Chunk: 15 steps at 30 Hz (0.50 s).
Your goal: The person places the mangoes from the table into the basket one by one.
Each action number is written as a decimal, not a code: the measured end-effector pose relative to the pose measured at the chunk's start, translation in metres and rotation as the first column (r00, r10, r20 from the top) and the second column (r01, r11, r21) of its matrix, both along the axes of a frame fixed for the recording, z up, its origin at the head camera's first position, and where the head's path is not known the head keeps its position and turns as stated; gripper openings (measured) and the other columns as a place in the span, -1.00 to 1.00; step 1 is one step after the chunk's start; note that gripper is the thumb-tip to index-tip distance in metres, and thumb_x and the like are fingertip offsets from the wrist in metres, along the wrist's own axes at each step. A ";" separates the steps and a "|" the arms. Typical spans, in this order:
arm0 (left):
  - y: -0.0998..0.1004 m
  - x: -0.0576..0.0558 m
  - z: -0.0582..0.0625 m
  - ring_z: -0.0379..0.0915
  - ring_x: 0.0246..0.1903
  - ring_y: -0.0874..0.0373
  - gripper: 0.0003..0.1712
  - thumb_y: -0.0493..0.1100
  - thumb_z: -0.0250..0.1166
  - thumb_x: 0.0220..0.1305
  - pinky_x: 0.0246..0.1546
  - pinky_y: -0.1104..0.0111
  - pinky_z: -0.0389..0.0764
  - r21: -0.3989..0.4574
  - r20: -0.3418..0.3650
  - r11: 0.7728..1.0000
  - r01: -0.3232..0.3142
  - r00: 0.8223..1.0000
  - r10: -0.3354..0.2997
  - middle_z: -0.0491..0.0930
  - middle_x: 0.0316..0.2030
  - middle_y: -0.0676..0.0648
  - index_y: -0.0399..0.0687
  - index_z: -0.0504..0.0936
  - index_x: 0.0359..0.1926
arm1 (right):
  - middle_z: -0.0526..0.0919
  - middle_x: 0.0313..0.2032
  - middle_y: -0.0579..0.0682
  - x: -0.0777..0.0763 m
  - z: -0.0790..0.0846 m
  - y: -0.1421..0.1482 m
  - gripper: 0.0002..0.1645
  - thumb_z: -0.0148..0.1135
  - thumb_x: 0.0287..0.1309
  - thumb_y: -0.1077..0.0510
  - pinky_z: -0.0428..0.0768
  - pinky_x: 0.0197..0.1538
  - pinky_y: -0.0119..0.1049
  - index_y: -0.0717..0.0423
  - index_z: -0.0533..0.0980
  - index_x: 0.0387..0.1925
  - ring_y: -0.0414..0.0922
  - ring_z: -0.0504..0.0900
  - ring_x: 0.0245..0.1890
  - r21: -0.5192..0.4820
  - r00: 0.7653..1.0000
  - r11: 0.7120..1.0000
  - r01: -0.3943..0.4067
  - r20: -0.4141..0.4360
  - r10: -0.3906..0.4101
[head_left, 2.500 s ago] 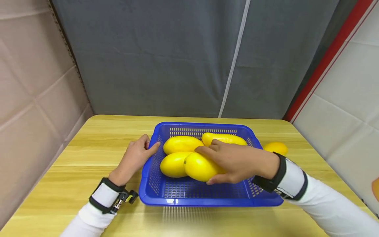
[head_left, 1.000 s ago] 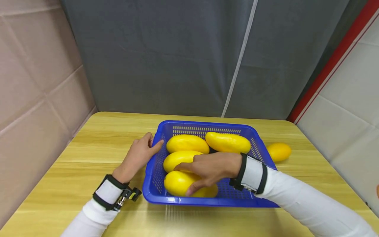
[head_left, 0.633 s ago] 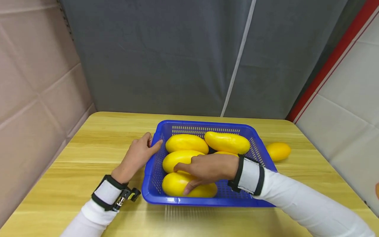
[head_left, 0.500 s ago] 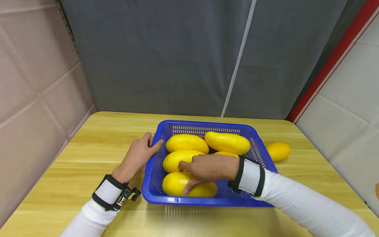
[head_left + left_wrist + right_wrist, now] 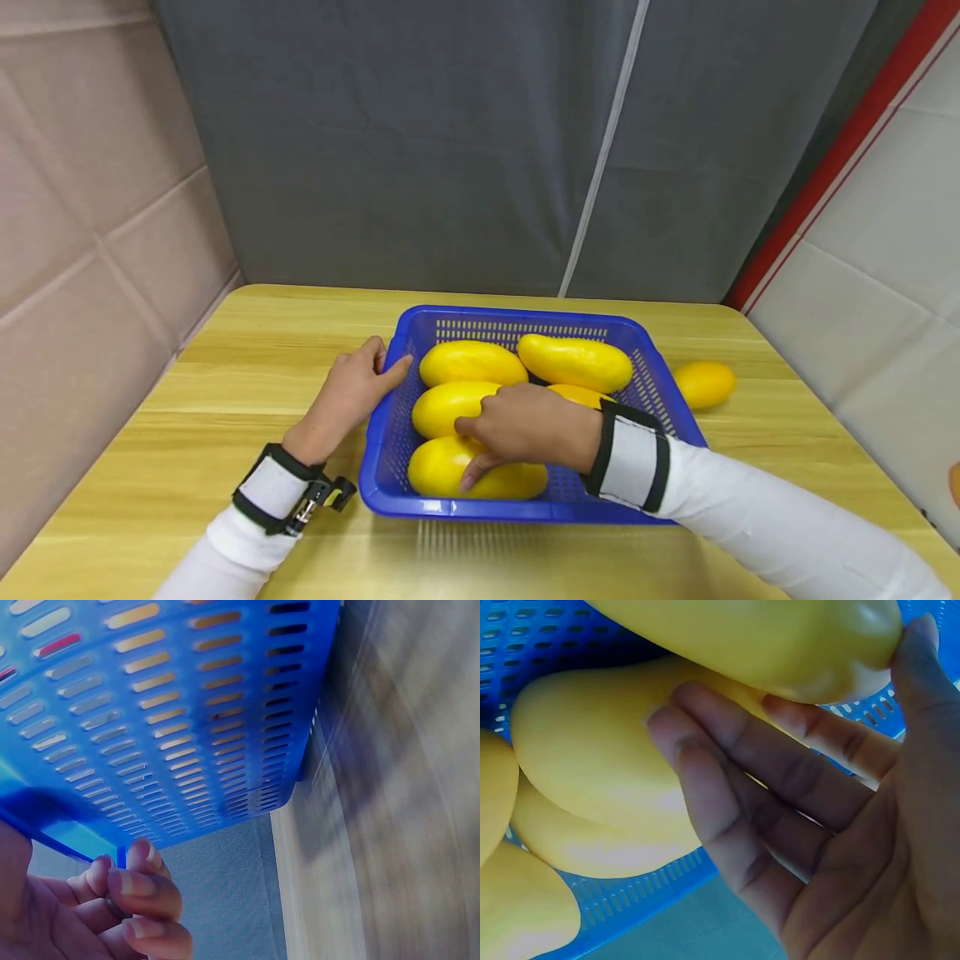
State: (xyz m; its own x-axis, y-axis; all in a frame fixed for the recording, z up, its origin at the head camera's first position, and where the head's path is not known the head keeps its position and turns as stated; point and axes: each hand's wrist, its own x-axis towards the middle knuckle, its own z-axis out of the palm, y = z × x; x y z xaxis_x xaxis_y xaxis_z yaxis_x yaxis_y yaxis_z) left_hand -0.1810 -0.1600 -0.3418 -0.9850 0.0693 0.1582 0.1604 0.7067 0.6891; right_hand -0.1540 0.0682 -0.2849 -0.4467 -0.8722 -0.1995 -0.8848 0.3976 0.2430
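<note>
A blue slotted plastic basket holds several large yellow mangoes. My left hand holds its left rim, thumb inside and fingers curled outside, as the left wrist view shows. My right hand is down in the basket over the front mango, which lies along the front wall. In the right wrist view, thumb and index finger span this mango, while the other fingers curl loosely beside a neighbouring mango. Behind my hand lie a back-left mango and a longer, slightly bent one.
One more mango, more orange, lies on the wooden table just right of the basket. A grey curtain hangs behind the table, with pale padded walls on both sides.
My right hand has brought the front mango down and towards the basket's front left. Lately its index finger has drawn back a little. My left hand has stayed on the rim.
</note>
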 end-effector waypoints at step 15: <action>0.001 0.000 -0.002 0.34 -0.74 0.15 -0.55 0.18 0.09 0.26 -0.76 0.43 0.31 0.022 -0.027 1.000 0.005 1.000 -0.004 0.29 -0.64 -0.05 -0.13 0.30 -0.37 | 0.59 -0.52 -0.17 0.000 0.035 0.022 -0.43 -0.03 0.15 -0.35 0.49 -0.47 -0.36 0.00 0.52 -0.13 -0.25 0.46 -0.58 -0.076 0.985 0.989 0.129 0.128 -0.119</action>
State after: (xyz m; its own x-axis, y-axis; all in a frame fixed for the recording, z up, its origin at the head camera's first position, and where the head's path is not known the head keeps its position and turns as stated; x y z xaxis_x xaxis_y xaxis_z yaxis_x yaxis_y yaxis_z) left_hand -0.1813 -0.1590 -0.3440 -0.9800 0.0699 0.1861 0.1821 0.6907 0.6998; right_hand -0.1538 0.0904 -0.2503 -0.5294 -0.8273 -0.1882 -0.8482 0.5207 0.0972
